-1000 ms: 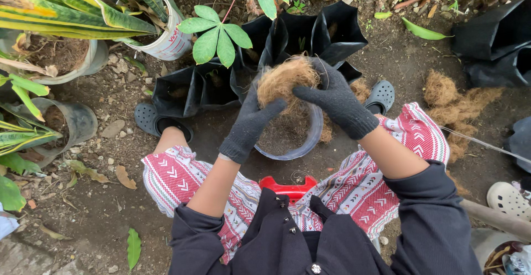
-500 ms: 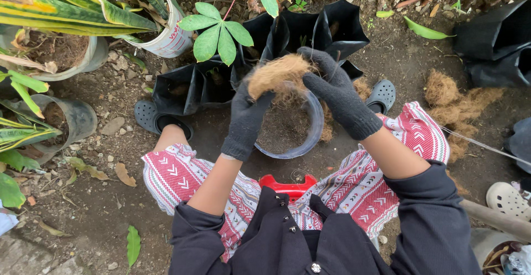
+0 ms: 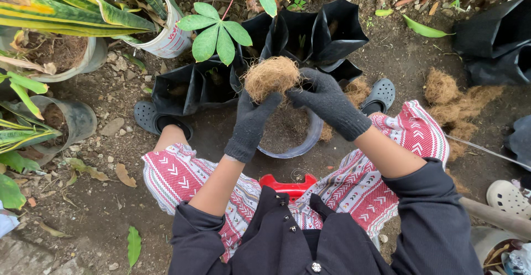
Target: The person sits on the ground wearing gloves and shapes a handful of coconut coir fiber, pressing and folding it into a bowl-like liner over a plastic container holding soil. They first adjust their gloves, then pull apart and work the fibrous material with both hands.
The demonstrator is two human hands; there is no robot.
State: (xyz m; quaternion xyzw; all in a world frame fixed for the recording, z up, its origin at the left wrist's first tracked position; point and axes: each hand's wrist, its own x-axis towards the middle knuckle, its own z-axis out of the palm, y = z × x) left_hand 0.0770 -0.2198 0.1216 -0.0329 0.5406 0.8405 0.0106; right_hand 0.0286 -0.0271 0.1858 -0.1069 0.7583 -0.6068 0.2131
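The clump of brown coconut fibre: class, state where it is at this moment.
In the head view the clump of brown coconut fibre sits at centre top, held between the gloved left hand and right hand, above the round pot and just before the black grow bags.

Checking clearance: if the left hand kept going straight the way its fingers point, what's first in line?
The left hand already touches the coconut-fibre clump; beyond it, probably the black grow bags, though depth is unclear.

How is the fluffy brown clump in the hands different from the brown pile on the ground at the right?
The coconut fibre clump is held up between the gloved left hand and right hand, above a round pot; the fibre pile lies on the soil, untouched. The clump is a rounded ball; the pile is bigger, spread and ragged. Both are brown, stringy fibre.
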